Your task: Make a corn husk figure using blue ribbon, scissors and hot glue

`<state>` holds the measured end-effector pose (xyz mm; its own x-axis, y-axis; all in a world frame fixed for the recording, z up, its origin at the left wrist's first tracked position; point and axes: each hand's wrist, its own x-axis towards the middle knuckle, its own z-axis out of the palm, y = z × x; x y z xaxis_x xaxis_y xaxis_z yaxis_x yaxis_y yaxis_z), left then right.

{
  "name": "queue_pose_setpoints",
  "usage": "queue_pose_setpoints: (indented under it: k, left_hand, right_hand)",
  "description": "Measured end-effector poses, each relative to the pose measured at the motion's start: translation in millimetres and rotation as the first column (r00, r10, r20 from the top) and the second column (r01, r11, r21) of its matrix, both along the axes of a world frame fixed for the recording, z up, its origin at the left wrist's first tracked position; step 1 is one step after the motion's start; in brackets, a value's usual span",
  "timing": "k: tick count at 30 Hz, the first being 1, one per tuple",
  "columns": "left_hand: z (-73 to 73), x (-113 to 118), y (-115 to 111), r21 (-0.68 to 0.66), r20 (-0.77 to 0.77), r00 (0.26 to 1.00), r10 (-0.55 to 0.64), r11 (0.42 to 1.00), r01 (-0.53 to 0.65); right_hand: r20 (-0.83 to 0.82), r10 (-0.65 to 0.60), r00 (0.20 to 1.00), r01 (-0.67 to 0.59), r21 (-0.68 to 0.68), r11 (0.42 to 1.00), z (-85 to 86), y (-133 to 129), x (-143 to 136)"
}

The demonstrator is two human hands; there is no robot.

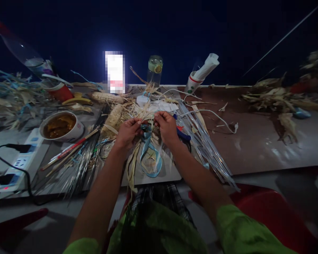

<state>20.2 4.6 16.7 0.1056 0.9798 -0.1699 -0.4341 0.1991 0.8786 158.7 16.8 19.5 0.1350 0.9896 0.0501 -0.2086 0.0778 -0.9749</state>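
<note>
My left hand (129, 132) and my right hand (166, 127) are close together over the middle of the table, thumbs and fingertips pinched. A thin pale strand (147, 117) seems to run between them; its material is too small to make out. Just below my fingers, a light blue ribbon (160, 163) hangs in a loop over the table edge side. Pale dried husk strips (131, 165) trail down beside it. A blue-handled tool (184, 134) lies right of my right hand, partly hidden by it. Corn cobs (108, 98) lie beyond my left hand.
On the left are a bowl of brown liquid (78, 131), a power strip (31, 155) with black plugs, and thin wires (82, 169). Clear rods (212, 151) and a white cable (224, 121) lie right. Behind stand a bottle (155, 70), a lit screen (115, 72) and a cup (193, 84).
</note>
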Motion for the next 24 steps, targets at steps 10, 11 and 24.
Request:
queue_pose_setpoints:
  k: [10,11,24]
  left_hand:
    - [9.0,-8.5,4.0,0.000,0.019,0.978,0.210,0.978,-0.210]
    - [9.6,-8.8,4.1,-0.007,0.021,0.976,0.218,0.976,-0.218]
    - [9.7,-11.3,6.6,-0.028,0.112,0.960,0.256,0.967,-0.254]
  right_hand:
    - [-0.270,-0.179,0.946,0.208,0.081,0.975,12.4,12.2,32.5]
    - [-0.270,-0.219,0.938,0.255,0.105,0.961,12.3,14.1,35.7]
    - [0.275,-0.659,0.701,0.570,0.340,0.748,5.7,25.2,59.3]
